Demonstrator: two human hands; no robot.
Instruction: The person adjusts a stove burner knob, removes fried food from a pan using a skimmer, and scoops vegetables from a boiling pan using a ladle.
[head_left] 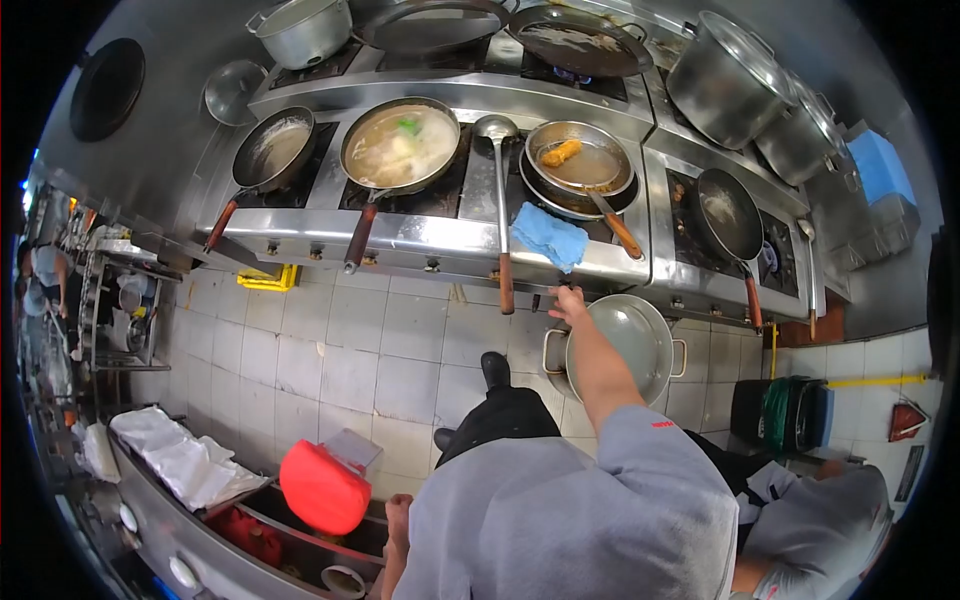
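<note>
Your own grey shirt (590,500) is closest, with your left hand (397,522) down beside it, near that red plastic piece (325,485). Looks curled, but I honestly can't tell if that grip has anything in it. Your right hand (568,304) is the busy one imo: arm stretched across the view of the big two-handled pot (655,335), grip up at the stove (450,237) front, just below the blue cloth (548,237) hanging over the edge. There's a dark knob (536,301) just left of your fingers. They look bent and loosely apart, but can't tell whether they're touching anything. My read is the step in hand is a reach to that front edge, either for a control or the cloth, can't say which. Either way, the next move calls for a light, careful pinch without tugging the cloth, since it lies close to the pan with the fried piece (579,160) and its wooden handle (620,230) pokes out right there. Mind the ladle (504,220) handle too, and your co-worker (815,525) close on your right.
</note>
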